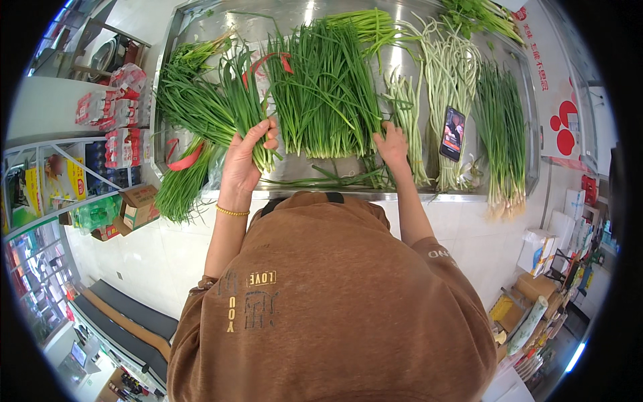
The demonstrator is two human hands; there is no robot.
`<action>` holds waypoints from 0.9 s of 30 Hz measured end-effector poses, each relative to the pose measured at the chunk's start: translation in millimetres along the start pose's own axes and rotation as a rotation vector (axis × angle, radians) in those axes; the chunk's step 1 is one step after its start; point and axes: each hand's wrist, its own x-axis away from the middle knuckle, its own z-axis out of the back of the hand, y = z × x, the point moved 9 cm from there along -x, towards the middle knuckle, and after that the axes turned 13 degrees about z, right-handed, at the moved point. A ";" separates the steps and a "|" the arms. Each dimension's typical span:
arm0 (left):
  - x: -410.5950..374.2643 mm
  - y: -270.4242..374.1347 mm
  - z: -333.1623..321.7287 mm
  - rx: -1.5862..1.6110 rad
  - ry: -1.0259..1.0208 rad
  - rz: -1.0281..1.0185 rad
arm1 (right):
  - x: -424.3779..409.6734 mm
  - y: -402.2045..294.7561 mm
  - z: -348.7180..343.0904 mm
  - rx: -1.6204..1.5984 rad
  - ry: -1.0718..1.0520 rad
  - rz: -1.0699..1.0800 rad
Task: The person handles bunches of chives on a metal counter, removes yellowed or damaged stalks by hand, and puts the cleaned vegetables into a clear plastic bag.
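My left hand (249, 151), with a beaded bracelet at the wrist, grips a small bunch of garlic chives (240, 95) near its pale cut ends. The green blades point up and away over more chives (193, 108) lying at the left. My right hand (392, 145) is at the lower right edge of a large pile of garlic chives (324, 95), its fingertips among the outer blades. Whether those fingers pinch a stem is hard to see. Loose blades (326, 177) lie along the near side of the metal tray (464, 197).
Right of the pile lie pale long beans (442, 65), a phone (452, 133) on top of them, and spring onions (502, 115). A red ribbon (186, 162) is around a chive bundle (181, 191) overhanging the tray's left corner. Bottle packs (123, 145) and a cardboard box (138, 206) stand left.
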 end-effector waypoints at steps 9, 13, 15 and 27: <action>-30.7 -22.0 -12.6 -0.045 -0.017 0.071 | -35.0 -108.9 1.2 -0.040 0.016 0.324; -53.6 -61.1 15.6 -0.189 0.185 0.156 | -20.2 -124.2 -6.2 -0.715 -0.294 -0.038; -59.0 -86.7 21.4 -0.185 0.197 0.175 | -2.2 -147.5 3.5 -0.780 -0.368 0.016; -19.7 -6.2 -33.6 -0.428 0.113 -0.151 | -47.8 -50.1 31.3 -0.042 -0.005 0.124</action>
